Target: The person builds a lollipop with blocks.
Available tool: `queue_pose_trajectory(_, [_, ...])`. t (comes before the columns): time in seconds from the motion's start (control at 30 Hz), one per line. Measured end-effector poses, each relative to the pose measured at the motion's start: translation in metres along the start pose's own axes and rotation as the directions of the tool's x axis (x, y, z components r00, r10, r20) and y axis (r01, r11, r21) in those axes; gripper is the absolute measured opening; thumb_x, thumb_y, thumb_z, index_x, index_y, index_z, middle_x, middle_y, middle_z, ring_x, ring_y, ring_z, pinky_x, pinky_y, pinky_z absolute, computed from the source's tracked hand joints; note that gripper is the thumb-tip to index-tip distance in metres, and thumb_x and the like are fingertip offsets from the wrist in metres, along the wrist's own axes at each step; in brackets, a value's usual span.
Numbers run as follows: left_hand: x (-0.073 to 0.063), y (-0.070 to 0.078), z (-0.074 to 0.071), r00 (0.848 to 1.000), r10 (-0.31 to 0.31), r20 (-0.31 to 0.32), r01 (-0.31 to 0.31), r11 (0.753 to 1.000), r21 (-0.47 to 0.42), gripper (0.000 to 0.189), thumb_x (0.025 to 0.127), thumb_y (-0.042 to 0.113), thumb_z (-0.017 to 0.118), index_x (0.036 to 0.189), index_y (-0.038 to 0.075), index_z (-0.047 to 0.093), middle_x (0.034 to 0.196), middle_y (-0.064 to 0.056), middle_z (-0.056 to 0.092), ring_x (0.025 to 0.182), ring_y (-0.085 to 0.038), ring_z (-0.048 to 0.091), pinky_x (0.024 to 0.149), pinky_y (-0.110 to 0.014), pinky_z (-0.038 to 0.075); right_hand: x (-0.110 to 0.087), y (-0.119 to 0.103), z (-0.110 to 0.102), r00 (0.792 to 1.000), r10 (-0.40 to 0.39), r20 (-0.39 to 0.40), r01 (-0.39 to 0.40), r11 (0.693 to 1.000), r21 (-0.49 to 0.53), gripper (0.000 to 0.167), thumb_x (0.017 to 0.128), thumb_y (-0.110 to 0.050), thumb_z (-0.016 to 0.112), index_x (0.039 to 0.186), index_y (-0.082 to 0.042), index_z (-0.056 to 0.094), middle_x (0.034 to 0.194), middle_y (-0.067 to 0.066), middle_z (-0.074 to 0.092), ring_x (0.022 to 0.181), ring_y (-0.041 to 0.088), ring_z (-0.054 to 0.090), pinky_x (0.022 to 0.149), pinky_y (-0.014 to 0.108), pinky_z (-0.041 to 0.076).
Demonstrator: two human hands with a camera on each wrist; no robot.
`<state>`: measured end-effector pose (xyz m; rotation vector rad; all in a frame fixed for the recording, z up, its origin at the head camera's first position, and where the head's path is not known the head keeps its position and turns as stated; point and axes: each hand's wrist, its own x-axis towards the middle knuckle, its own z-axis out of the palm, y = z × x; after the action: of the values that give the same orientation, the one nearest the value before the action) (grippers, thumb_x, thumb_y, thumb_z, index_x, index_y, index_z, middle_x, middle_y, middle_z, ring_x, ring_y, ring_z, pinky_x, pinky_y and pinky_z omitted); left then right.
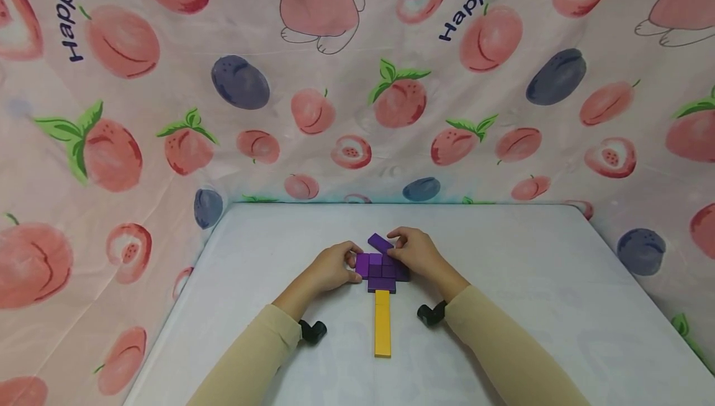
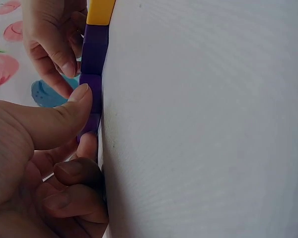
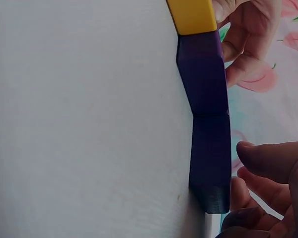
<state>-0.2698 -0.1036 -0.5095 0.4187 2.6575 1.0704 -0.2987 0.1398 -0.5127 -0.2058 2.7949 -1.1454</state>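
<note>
A cluster of flat purple blocks (image 1: 382, 284) lies on the white table with a strip of yellow blocks (image 1: 382, 325) running from its near side. My left hand (image 1: 334, 266) holds the left purple block (image 1: 362, 264) by its edges, the thumb at the near corner and a finger at the far one. At the far side, an oblong purple block (image 1: 380, 243) sits at a slant, and my right hand (image 1: 416, 251) has its right end between thumb and forefinger. The right wrist view shows the dark purple side (image 3: 211, 148) of the cluster below the right thumb (image 3: 268, 158).
The white table (image 1: 530, 282) reaches back to a fruit-printed cloth (image 1: 335, 95) that hangs behind and on both sides. A black wrist device (image 1: 314, 331) is at the left cuff, another black device (image 1: 431, 315) at the right cuff.
</note>
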Motion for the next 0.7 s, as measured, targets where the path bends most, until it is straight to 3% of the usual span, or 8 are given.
queue_pose_trajectory(0.7, [0.0,0.0,-0.001,1.0,0.012,-0.001,-0.012,1.0,0.004,0.054,0.084,0.017,0.093,0.131,0.014,0.068,0.094,0.001,0.064,0.089,-0.018,0.057,0.09,-0.039,0.046,0.013,-0.008,0.005,0.998,0.052,0.028,-0.049,0.994,-0.101,0.031,0.099,-0.029,0.077,0.127,-0.014,0.077,0.096,0.006,0.068,0.086,0.022,0.059,0.073,0.031,0.049])
